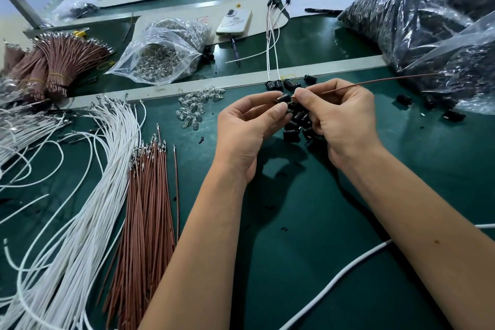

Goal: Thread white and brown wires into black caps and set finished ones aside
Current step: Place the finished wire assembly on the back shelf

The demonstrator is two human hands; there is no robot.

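My left hand pinches a black cap between thumb and fingers. My right hand pinches the end of a brown wire right at the cap's opening; the wire trails off to the right. Under both hands lies a small heap of loose black caps. Loose white wires fan across the left of the green mat, with a bundle of brown wires beside them. Finished caps with wires lie beyond my hands, their wires running away from me.
A clear bag of small glass bulbs and a scatter of loose bulbs sit behind the wires. Large plastic bags of black parts fill the far right. A phone, tied brown wire bundles and a white cable also lie here.
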